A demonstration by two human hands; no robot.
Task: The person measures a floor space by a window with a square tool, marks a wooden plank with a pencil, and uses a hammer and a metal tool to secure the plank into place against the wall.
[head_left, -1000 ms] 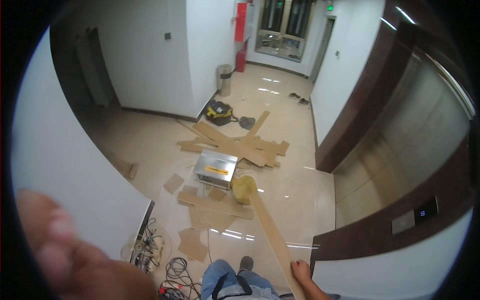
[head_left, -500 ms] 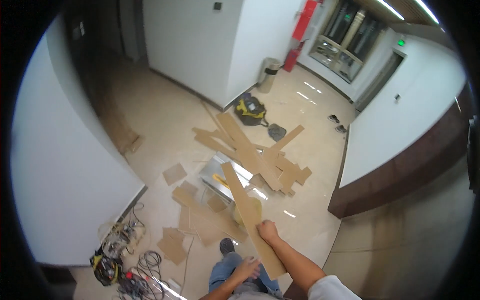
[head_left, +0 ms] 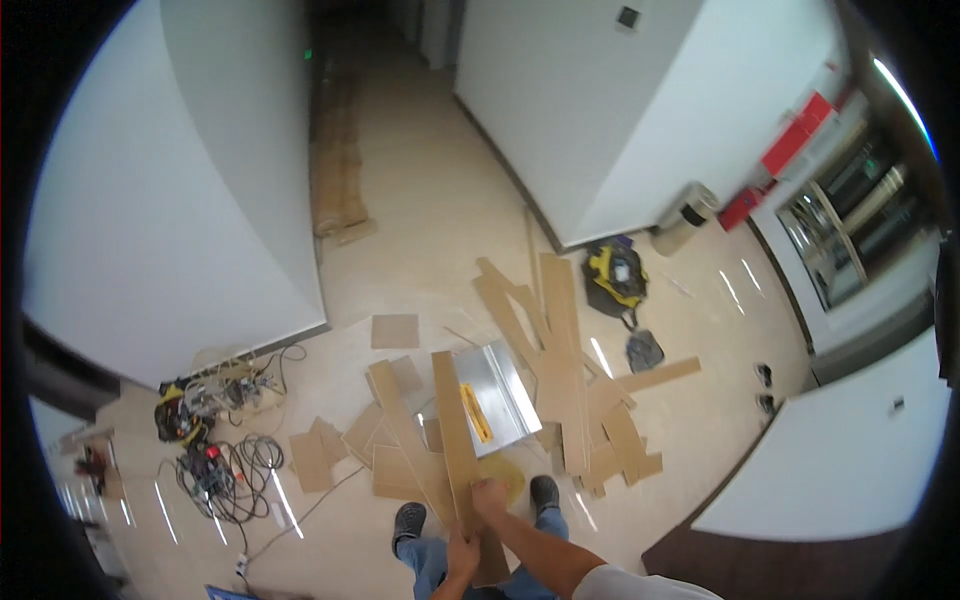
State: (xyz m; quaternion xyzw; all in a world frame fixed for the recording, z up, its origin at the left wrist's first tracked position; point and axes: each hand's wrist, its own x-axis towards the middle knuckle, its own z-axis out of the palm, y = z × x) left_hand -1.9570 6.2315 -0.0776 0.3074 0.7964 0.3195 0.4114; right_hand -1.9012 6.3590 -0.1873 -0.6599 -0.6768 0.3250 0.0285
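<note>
Cables (head_left: 215, 483) lie in dark loops at the far left of the pale floor (head_left: 420, 200), just below a black-and-yellow bag (head_left: 180, 418) at the foot of the white wall. To their right are flat brown offcuts (head_left: 313, 462), and farther up the corridor a stack of long brown panels (head_left: 338, 175) rests along the wall. A squarish tan piece (head_left: 395, 331) lies by itself, with more offcuts and a slanting strip (head_left: 408, 425) below it.

Near the middle, the long board (head_left: 456, 420) points away from the person, between the two dark shoes at its near end. Both hands hold it — the left hand (head_left: 461, 553) grips its left edge close to the body, and the right hand (head_left: 489, 499) is wrapped on the right edge a little farther up.

Just right of the board's far part sits a silvery metal box (head_left: 510, 395) with a yellow-orange piece (head_left: 476, 412) on top; a round yellowish thing (head_left: 513, 478) shows partly below it. Farther right comes a heap of crossed brown strips (head_left: 565, 400), then another black-and-yellow bag (head_left: 612, 280), a grey bundle (head_left: 645, 350) and a bin (head_left: 687, 215) with a dark band.
</note>
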